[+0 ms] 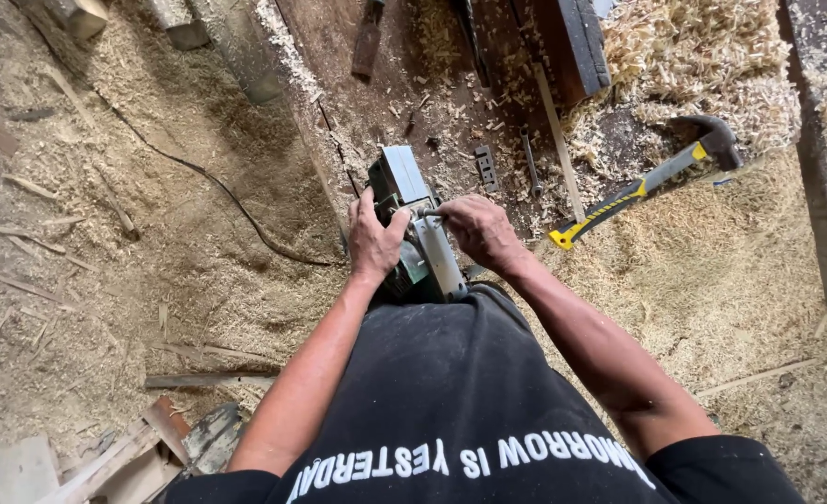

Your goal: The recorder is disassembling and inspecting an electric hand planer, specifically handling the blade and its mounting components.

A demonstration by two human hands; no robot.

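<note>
At the edge of the wooden desk (357, 56), right in front of my belly, an electric hand planer (413, 219) lies turned over with its grey metal sole facing up. My left hand (373, 241) is wrapped around the left side of its green and grey body, fingers curled over the casing and holding it firm. My right hand (477, 229) is clenched over the right side, pinching a thin metal tool (429, 213) whose tip points at the middle of the planer; I cannot tell what kind of tool it is, since my fingers hide most of it. Both hands touch the machine, and their fingertips nearly meet over it.

Just beyond the planer, a small ridged metal plate (486, 168) and a slim spanner (528, 161) lie on the dark desk among scattered shavings, near each other. A thin wooden strip (559, 140) runs past them at a slant. Off to my right, well apart from the planer, a hammer (647, 182) with a black and yellow handle rests on a deep heap of wood shavings (712, 261). To my left, a black cable (217, 191) snakes across the sawdust-covered floor (105, 280) toward the desk, with offcuts of timber (143, 457) lying near my left elbow.
</note>
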